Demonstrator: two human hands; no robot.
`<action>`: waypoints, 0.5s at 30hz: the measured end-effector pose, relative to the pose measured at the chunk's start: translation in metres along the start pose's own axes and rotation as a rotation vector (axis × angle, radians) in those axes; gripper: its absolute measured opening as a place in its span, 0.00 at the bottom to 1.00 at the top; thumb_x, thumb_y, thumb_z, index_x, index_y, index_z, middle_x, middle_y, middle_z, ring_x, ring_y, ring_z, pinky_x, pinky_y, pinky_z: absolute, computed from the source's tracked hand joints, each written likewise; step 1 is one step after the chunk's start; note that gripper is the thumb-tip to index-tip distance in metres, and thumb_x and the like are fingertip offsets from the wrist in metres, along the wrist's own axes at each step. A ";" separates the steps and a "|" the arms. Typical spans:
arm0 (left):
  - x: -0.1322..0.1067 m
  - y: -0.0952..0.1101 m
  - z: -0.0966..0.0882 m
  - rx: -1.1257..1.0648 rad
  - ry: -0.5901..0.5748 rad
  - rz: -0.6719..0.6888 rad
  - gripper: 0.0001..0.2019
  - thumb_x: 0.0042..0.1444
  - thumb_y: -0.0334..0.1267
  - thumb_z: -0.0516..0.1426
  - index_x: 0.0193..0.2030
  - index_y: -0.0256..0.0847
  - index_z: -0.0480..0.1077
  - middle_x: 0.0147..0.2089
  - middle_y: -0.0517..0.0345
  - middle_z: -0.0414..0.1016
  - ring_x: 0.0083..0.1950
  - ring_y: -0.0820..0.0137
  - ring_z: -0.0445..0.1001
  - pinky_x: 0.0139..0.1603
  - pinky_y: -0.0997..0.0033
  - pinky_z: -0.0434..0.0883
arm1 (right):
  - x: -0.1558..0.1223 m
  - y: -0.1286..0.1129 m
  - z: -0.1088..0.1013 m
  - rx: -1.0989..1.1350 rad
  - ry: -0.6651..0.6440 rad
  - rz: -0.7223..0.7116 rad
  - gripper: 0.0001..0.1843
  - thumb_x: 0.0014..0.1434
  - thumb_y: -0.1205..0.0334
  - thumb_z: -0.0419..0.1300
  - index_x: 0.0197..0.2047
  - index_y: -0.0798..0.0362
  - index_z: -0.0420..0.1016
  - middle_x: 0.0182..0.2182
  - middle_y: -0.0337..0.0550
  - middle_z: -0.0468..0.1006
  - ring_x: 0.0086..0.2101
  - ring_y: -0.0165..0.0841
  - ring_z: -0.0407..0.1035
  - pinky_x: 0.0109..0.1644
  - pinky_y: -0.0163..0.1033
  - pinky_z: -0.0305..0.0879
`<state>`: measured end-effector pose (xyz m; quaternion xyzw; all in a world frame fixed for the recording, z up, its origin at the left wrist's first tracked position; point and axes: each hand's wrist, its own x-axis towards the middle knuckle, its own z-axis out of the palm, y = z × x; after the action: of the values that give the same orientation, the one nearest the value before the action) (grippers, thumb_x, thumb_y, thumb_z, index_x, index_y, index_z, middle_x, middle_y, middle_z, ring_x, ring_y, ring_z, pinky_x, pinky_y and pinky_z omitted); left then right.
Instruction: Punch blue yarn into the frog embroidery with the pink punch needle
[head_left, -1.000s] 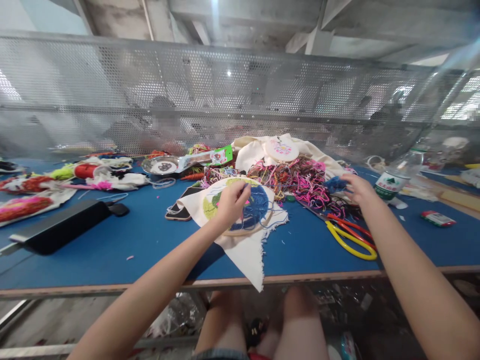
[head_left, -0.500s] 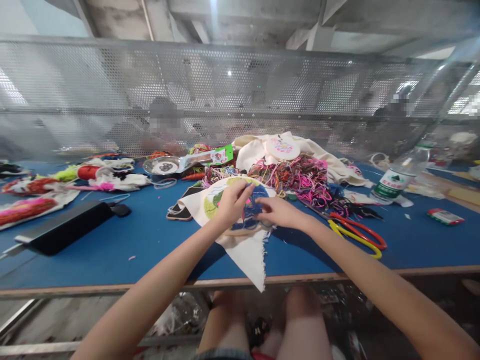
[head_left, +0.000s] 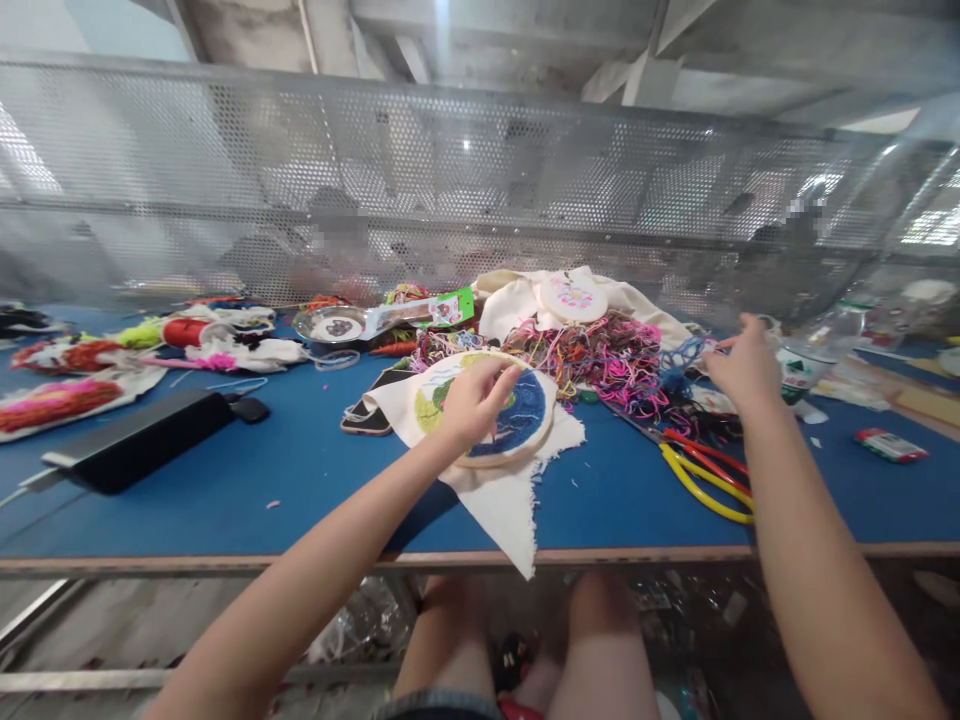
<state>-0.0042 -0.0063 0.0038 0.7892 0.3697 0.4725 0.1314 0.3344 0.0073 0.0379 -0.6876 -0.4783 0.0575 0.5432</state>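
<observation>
- On the blue table (head_left: 225, 480), the embroidery hoop (head_left: 517, 415) lies flat, left hand (head_left: 472, 400) pressing its rim, fingers curled.
- Right hand (head_left: 742, 365) is raised, pinching blue thread (head_left: 686, 352); taut, it could snag the thread pile (head_left: 607, 360).
- Needle too small to see.

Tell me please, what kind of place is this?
Probably a shared embroidery workshop. An embroidery hoop with stitched cloth lies on a long blue worktable, beside a heap of coloured threads and scissors; a perforated metal screen divides the benches.
</observation>
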 end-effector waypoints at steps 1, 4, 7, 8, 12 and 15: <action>0.000 0.000 0.000 -0.002 -0.002 0.005 0.22 0.63 0.50 0.42 0.41 0.39 0.72 0.33 0.54 0.76 0.37 0.65 0.74 0.40 0.66 0.66 | -0.006 -0.006 0.002 -0.156 0.079 -0.065 0.31 0.42 0.80 0.60 0.50 0.53 0.65 0.40 0.53 0.68 0.35 0.37 0.64 0.37 0.43 0.55; 0.000 -0.001 0.000 -0.008 -0.007 0.034 0.23 0.63 0.49 0.41 0.47 0.38 0.71 0.37 0.52 0.77 0.43 0.63 0.73 0.46 0.65 0.65 | -0.044 -0.036 0.021 -0.270 -0.110 -0.329 0.19 0.49 0.74 0.57 0.45 0.52 0.70 0.39 0.49 0.70 0.36 0.38 0.65 0.37 0.41 0.56; 0.000 0.001 -0.001 -0.013 -0.032 0.065 0.25 0.64 0.48 0.39 0.53 0.35 0.68 0.41 0.49 0.76 0.48 0.62 0.70 0.50 0.64 0.64 | -0.092 -0.064 0.056 -0.119 -0.907 -0.404 0.09 0.57 0.58 0.55 0.30 0.52 0.73 0.26 0.42 0.72 0.28 0.34 0.65 0.32 0.38 0.58; 0.000 0.002 0.000 -0.016 -0.043 0.065 0.25 0.65 0.47 0.39 0.54 0.34 0.67 0.42 0.47 0.75 0.49 0.63 0.69 0.52 0.63 0.63 | -0.107 -0.070 0.070 -0.100 -1.136 -0.410 0.10 0.55 0.55 0.57 0.32 0.52 0.74 0.24 0.40 0.72 0.26 0.33 0.65 0.30 0.37 0.57; 0.004 0.005 0.002 -0.001 -0.092 0.049 0.26 0.65 0.47 0.35 0.56 0.35 0.65 0.49 0.47 0.71 0.53 0.64 0.67 0.55 0.63 0.62 | -0.139 -0.075 0.123 0.148 -0.940 -0.482 0.09 0.51 0.60 0.60 0.36 0.53 0.70 0.24 0.37 0.72 0.25 0.30 0.64 0.28 0.34 0.56; 0.005 0.009 -0.007 0.125 -0.092 0.071 0.26 0.65 0.47 0.35 0.58 0.36 0.62 0.55 0.46 0.67 0.57 0.64 0.63 0.58 0.62 0.59 | -0.142 -0.069 0.144 0.287 -1.008 -0.535 0.06 0.55 0.65 0.54 0.26 0.55 0.67 0.23 0.39 0.72 0.26 0.30 0.67 0.30 0.34 0.59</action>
<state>-0.0044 -0.0103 0.0155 0.8293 0.3637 0.4162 0.0818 0.1312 0.0015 -0.0270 -0.3502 -0.8219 0.3026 0.3321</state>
